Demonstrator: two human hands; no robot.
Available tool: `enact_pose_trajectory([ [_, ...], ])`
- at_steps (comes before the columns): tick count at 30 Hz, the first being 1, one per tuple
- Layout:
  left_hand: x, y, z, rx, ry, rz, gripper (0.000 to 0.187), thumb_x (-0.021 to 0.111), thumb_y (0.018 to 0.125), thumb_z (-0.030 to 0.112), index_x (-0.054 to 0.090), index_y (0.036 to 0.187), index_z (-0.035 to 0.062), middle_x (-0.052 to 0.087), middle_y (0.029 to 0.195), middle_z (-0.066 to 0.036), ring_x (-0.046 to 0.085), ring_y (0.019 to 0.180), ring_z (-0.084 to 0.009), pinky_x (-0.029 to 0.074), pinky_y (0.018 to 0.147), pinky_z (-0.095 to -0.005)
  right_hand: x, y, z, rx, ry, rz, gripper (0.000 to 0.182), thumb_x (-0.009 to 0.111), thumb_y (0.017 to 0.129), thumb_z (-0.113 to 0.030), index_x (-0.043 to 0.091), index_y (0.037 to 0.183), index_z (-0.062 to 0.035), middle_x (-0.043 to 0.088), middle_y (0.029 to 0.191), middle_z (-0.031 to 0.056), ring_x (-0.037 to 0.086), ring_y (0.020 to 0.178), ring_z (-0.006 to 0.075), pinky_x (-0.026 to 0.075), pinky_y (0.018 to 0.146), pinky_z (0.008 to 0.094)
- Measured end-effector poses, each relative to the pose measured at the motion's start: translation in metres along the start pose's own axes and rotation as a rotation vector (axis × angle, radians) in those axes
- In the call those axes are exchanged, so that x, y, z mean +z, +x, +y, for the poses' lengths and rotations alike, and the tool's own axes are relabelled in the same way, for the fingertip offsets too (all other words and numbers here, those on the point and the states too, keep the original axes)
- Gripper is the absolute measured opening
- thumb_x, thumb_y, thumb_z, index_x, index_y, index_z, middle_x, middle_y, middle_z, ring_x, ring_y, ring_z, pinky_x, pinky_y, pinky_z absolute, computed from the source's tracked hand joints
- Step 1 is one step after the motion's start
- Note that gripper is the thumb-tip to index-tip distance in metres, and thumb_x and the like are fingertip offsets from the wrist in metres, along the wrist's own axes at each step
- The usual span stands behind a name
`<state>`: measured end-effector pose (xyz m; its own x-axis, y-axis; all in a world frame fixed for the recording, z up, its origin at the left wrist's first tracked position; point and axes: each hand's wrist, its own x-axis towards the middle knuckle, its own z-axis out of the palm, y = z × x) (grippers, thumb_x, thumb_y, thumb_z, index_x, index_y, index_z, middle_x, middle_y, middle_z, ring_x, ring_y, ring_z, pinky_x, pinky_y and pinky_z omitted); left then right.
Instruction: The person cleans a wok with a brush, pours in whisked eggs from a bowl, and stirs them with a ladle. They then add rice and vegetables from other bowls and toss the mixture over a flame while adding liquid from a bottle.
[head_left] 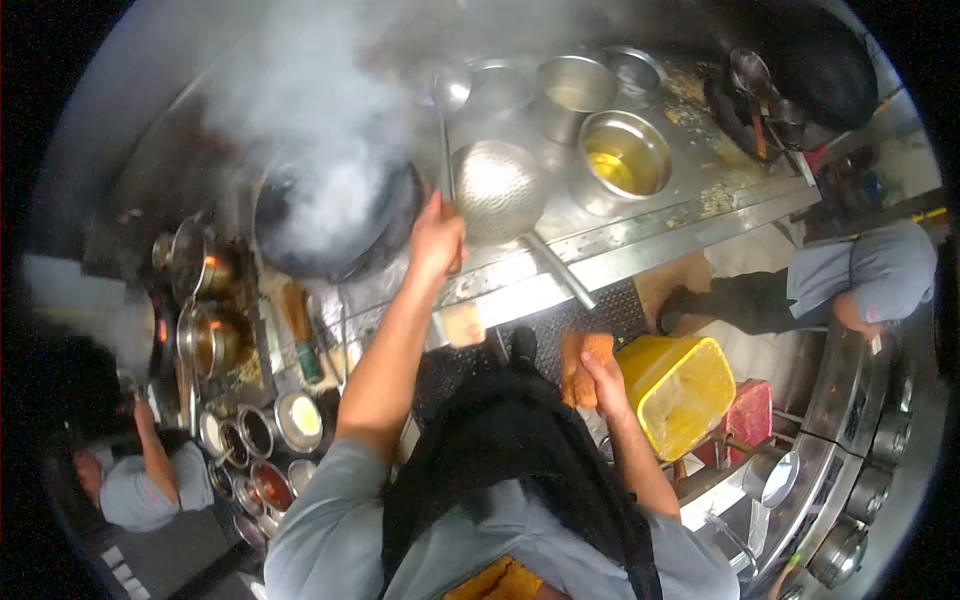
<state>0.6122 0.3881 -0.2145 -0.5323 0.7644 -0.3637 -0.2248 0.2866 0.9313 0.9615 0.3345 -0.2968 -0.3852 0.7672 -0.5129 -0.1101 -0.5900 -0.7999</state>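
My left hand (437, 240) is closed around the handle of a ladle (452, 90), whose bowl points away from me over the metal stove top. Left of that hand a black wok (335, 225) gives off thick steam, which hides its contents. Just right of the ladle lies a large perforated skimmer (497, 190), its handle sticking out past the stove's front edge. In my right hand (605, 385), low and away from the stove, is a folded orange-brown cloth (578, 368), gripped between thumb and fingers.
A metal pot (625, 165) with yellow liquid stands behind the skimmer, near other pots. A yellow bin (685, 395) is beside my right hand. Bowls of ingredients (300, 420) sit at left. One co-worker (155, 480) is at left, another (865, 270) bends over at right.
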Motion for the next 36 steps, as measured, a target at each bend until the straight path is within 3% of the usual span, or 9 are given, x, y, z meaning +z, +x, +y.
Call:
enact_pose_trajectory([
  [6,0.122,0.232,-0.018,-0.028,0.151,0.031,0.033,0.052,0.081,0.001,0.053,0.113,0.0023,0.053,0.065,-0.006,0.049,0.048,-0.0162,0.039,0.041,-0.03,-0.068,-0.01,-0.023,-0.008,0.066,0.221,0.041,0.062,0.092,-0.024,0.049,0.125,-0.0016,0.061,0.106,0.0085,0.062,0.093,0.0182,0.052,0.079,0.0323],
  [8,0.142,0.281,-0.023,-0.366,-0.181,-0.101,0.008,0.053,0.084,0.004,0.051,0.091,0.0056,0.053,0.067,-0.006,0.05,0.052,-0.016,0.04,0.045,-0.0284,-0.086,-0.018,-0.023,0.047,0.087,0.337,0.046,0.063,0.091,-0.028,0.049,0.125,-0.0009,0.063,0.102,0.0106,0.065,0.085,0.0212,0.055,0.071,0.0338],
  [11,0.153,0.283,0.008,-0.531,-0.872,-0.081,0.005,0.053,0.086,0.006,0.049,0.084,0.008,0.052,0.068,-0.004,0.051,0.055,-0.0155,0.041,0.048,-0.027,-0.111,-0.02,-0.01,0.042,0.061,0.363,0.044,0.063,0.091,-0.028,0.049,0.124,-0.0005,0.064,0.098,0.011,0.066,0.08,0.0219,0.055,0.069,0.0338],
  [13,0.144,0.275,0.007,-0.474,-0.904,-0.115,0.005,0.052,0.087,0.008,0.049,0.083,0.0075,0.051,0.069,-0.003,0.051,0.055,-0.0139,0.041,0.049,-0.0263,-0.105,-0.018,-0.014,0.063,0.077,0.349,0.043,0.062,0.092,-0.027,0.05,0.123,0.0001,0.064,0.097,0.0114,0.066,0.078,0.0222,0.055,0.068,0.034],
  [18,0.077,0.214,0.003,-0.332,-1.358,-0.506,0.005,0.052,0.086,0.005,0.049,0.083,0.0052,0.05,0.07,-0.002,0.052,0.056,-0.0119,0.041,0.049,-0.0259,-0.058,0.006,-0.03,0.043,0.012,0.23,0.041,0.062,0.092,-0.026,0.051,0.122,-0.0009,0.063,0.101,0.0112,0.065,0.084,0.0208,0.055,0.071,0.0332],
  [23,-0.028,0.045,0.04,-0.369,-1.417,-0.577,0.006,0.058,0.085,0.006,0.053,0.089,0.0053,0.052,0.072,0.0,0.051,0.056,-0.0089,0.037,0.047,-0.0217,0.016,0.071,0.005,0.046,-0.173,-0.182,0.044,0.063,0.092,-0.023,0.048,0.128,-0.0026,0.062,0.105,0.0092,0.063,0.09,0.0193,0.052,0.08,0.0306],
  [31,-0.149,-0.173,0.058,-0.318,-1.162,-0.264,0.009,0.048,0.097,0.013,0.051,0.101,0.0057,0.048,0.076,0.002,0.045,0.047,-0.0035,0.033,0.033,-0.02,0.134,0.149,0.115,-0.089,-0.374,-0.358,0.045,0.065,0.089,-0.022,0.049,0.127,-0.0033,0.06,0.113,0.0071,0.057,0.106,0.0177,0.047,0.092,0.0325],
  [34,-0.185,-0.225,0.039,-0.316,-1.127,-0.253,0.013,0.047,0.097,0.014,0.051,0.107,0.0069,0.048,0.075,0.002,0.046,0.046,-0.0039,0.035,0.032,-0.021,0.159,0.153,0.132,-0.295,-0.528,-0.35,0.047,0.069,0.084,-0.026,0.052,0.122,-0.0025,0.064,0.108,0.0124,0.062,0.101,0.0266,0.049,0.09,0.0375],
  [36,-0.204,-0.254,0.03,-0.307,-1.03,-0.171,0.015,0.046,0.097,0.014,0.051,0.109,0.008,0.048,0.075,0.002,0.046,0.046,-0.0047,0.037,0.032,-0.0215,0.167,0.152,0.138,-0.393,-1.265,-0.063,0.052,0.072,0.078,-0.029,0.052,0.117,-0.0005,0.065,0.106,0.0209,0.063,0.1,0.0388,0.049,0.089,0.0438],
])
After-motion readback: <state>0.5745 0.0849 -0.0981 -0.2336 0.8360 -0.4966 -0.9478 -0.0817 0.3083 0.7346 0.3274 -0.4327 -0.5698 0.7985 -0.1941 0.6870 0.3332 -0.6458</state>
